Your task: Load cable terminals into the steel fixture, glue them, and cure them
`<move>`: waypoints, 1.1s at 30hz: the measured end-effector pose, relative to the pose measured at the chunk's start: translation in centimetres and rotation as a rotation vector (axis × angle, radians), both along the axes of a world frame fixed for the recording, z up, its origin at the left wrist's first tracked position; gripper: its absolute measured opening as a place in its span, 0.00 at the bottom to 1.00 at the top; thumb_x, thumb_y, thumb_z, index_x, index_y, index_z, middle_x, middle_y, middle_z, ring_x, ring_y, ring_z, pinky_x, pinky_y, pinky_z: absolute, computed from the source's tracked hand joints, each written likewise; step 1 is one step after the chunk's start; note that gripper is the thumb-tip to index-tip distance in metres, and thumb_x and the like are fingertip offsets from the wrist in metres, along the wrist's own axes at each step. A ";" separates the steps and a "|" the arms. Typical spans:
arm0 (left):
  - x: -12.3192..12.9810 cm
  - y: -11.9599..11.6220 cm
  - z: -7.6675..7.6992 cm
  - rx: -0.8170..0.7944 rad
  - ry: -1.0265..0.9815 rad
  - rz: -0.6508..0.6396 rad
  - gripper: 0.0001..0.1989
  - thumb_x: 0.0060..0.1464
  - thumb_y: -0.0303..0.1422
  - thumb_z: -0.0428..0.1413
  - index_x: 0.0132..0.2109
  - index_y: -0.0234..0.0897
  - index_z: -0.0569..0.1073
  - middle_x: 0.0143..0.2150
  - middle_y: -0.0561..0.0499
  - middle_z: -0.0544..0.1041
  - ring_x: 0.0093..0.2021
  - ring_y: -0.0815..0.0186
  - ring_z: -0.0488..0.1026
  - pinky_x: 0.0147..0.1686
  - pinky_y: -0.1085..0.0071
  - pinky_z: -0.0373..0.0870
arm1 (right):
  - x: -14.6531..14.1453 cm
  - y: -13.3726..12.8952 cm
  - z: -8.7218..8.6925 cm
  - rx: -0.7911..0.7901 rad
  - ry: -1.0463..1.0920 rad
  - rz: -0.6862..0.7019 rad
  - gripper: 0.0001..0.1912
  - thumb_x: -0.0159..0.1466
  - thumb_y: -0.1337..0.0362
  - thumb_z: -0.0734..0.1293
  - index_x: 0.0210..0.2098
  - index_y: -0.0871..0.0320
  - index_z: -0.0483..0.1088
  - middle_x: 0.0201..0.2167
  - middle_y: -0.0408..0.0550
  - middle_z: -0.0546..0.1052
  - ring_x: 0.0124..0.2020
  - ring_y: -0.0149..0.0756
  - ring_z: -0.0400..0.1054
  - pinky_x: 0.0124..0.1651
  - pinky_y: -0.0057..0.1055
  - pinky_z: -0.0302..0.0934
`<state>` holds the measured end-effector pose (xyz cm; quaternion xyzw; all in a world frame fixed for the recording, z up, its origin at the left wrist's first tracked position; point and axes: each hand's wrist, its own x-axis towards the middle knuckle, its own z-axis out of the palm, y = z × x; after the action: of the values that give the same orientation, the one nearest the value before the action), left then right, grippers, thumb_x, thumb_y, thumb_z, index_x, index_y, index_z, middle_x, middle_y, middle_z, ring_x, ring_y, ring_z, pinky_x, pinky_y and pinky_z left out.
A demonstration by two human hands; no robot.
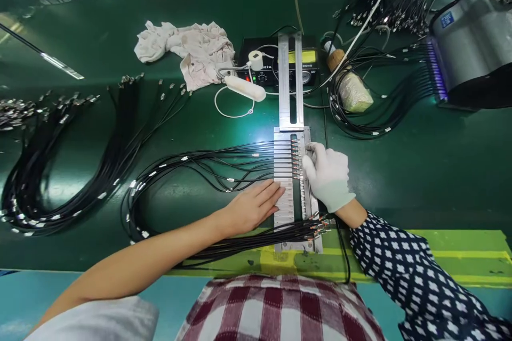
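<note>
My bare left hand (256,205) lies flat on the lower left part of a slotted metal fixture (285,200), fingers stretched out and together. Several black cables (240,152) run from the left into the fixture's upper grooves, their stripped ends in a row along its middle. At the fixture's right edge is my right hand (328,173), in a white glove, its fingers curled and closed beside the cable ends; whatever they pinch is hidden. Below my left hand, a bundle of black cables (260,240) with bare copper-coloured tips crosses the fixture's lower end.
Looped cable bundles (100,186) lie left. Behind the fixture stand a black control box (256,77), a white handpiece (245,88) and crumpled cloths (204,48). A wrapped bottle-like object (354,93) and a grey machine with purple light (472,48) are at right.
</note>
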<state>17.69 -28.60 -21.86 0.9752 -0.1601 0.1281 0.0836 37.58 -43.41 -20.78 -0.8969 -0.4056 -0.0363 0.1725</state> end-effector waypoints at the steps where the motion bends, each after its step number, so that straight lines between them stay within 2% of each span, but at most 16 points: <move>1: 0.3 0.2 0.1 -0.007 0.006 -0.001 0.23 0.69 0.33 0.50 0.65 0.25 0.61 0.58 0.35 0.76 0.60 0.52 0.73 0.58 0.58 0.75 | 0.1 0.2 0.0 -0.008 0.000 -0.006 0.19 0.71 0.56 0.57 0.51 0.59 0.72 0.29 0.54 0.76 0.33 0.50 0.67 0.40 0.42 0.53; 5: 0.2 0.1 1.7 -0.053 0.057 0.023 0.20 0.70 0.36 0.47 0.63 0.30 0.65 0.58 0.36 0.75 0.59 0.53 0.73 0.57 0.57 0.74 | 0.6 0.1 0.5 -0.049 0.030 -0.003 0.21 0.71 0.55 0.56 0.53 0.59 0.70 0.32 0.55 0.77 0.35 0.52 0.69 0.42 0.43 0.55; 8: -2.5 -0.9 3.5 -0.159 0.205 0.117 0.27 0.66 0.48 0.51 0.61 0.31 0.66 0.59 0.35 0.73 0.57 0.51 0.73 0.54 0.55 0.74 | 1.3 -1.3 0.8 0.019 0.165 0.109 0.23 0.72 0.50 0.56 0.55 0.58 0.69 0.33 0.52 0.78 0.37 0.50 0.71 0.44 0.42 0.58; 10: -5.2 -2.0 4.0 -0.141 0.299 0.235 0.30 0.61 0.54 0.55 0.55 0.31 0.69 0.53 0.37 0.74 0.49 0.51 0.74 0.46 0.55 0.75 | 1.7 -2.7 0.8 0.131 0.299 0.138 0.24 0.71 0.47 0.57 0.56 0.56 0.68 0.33 0.49 0.79 0.38 0.48 0.72 0.44 0.40 0.60; 12: -7.7 -3.2 3.8 -0.019 0.345 0.369 0.22 0.62 0.50 0.56 0.45 0.33 0.70 0.45 0.40 0.75 0.42 0.53 0.73 0.39 0.57 0.74 | 2.0 -3.8 0.6 0.234 0.384 0.107 0.22 0.70 0.47 0.59 0.55 0.53 0.68 0.32 0.47 0.80 0.38 0.47 0.74 0.44 0.40 0.61; 14: -9.2 -3.9 3.0 0.092 0.320 0.446 0.14 0.65 0.42 0.55 0.38 0.35 0.69 0.40 0.43 0.75 0.38 0.55 0.72 0.35 0.61 0.72 | 2.3 -4.3 0.2 0.275 0.403 0.084 0.21 0.70 0.47 0.59 0.54 0.52 0.69 0.32 0.47 0.81 0.40 0.49 0.74 0.47 0.42 0.61; 17: -9.6 -2.7 2.1 0.152 0.232 0.364 0.15 0.70 0.40 0.48 0.37 0.35 0.67 0.32 0.48 0.72 0.30 0.62 0.70 0.27 0.68 0.66 | 2.5 -4.1 -0.3 0.271 0.405 0.060 0.21 0.69 0.47 0.60 0.53 0.51 0.70 0.32 0.47 0.81 0.42 0.52 0.75 0.47 0.45 0.61; 20: -9.0 1.3 2.7 0.193 0.164 0.254 0.20 0.73 0.40 0.39 0.36 0.36 0.67 0.27 0.51 0.68 0.25 0.65 0.65 0.24 0.69 0.60 | 2.5 -3.7 -0.4 0.276 0.424 0.055 0.20 0.68 0.47 0.60 0.52 0.51 0.70 0.32 0.47 0.82 0.41 0.52 0.76 0.46 0.45 0.63; 22: -8.9 4.3 3.3 0.246 0.108 0.146 0.21 0.73 0.40 0.39 0.35 0.36 0.67 0.28 0.50 0.69 0.26 0.64 0.65 0.26 0.69 0.60 | 2.5 -3.6 -0.3 0.292 0.433 0.064 0.20 0.68 0.48 0.61 0.52 0.51 0.71 0.32 0.47 0.82 0.42 0.51 0.76 0.47 0.45 0.63; 24: -9.2 6.7 3.7 0.265 0.089 0.001 0.23 0.72 0.44 0.40 0.34 0.36 0.68 0.28 0.49 0.69 0.27 0.64 0.65 0.26 0.69 0.60 | 2.4 -3.7 -0.3 0.313 0.434 0.083 0.19 0.68 0.49 0.61 0.52 0.52 0.71 0.32 0.47 0.82 0.42 0.50 0.77 0.49 0.45 0.64; 26: -9.7 7.9 3.9 0.176 0.162 -0.023 0.24 0.71 0.47 0.39 0.36 0.36 0.70 0.31 0.48 0.71 0.29 0.64 0.67 0.29 0.69 0.63 | 2.3 -3.8 -0.4 0.331 0.433 0.109 0.19 0.68 0.51 0.61 0.52 0.53 0.71 0.31 0.46 0.82 0.41 0.49 0.77 0.50 0.44 0.64; 30: -11.0 7.9 4.5 -0.241 0.343 0.170 0.15 0.72 0.35 0.44 0.45 0.35 0.75 0.37 0.46 0.76 0.40 0.64 0.72 0.42 0.69 0.70 | 2.3 -3.7 -0.4 0.324 0.421 0.120 0.17 0.69 0.52 0.61 0.51 0.53 0.72 0.30 0.44 0.82 0.41 0.48 0.77 0.50 0.43 0.64; 33: -11.1 7.5 5.1 -0.534 0.291 0.246 0.12 0.69 0.33 0.50 0.48 0.36 0.79 0.40 0.45 0.79 0.42 0.65 0.75 0.42 0.70 0.73 | 2.2 -3.5 -0.1 0.309 0.406 0.101 0.16 0.68 0.53 0.61 0.50 0.53 0.72 0.30 0.44 0.82 0.41 0.48 0.77 0.50 0.43 0.64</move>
<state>6.58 -21.08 -16.73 0.9390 0.0119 0.0341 0.3421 39.76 -46.94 -20.84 -0.8275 -0.3965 0.0918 0.3868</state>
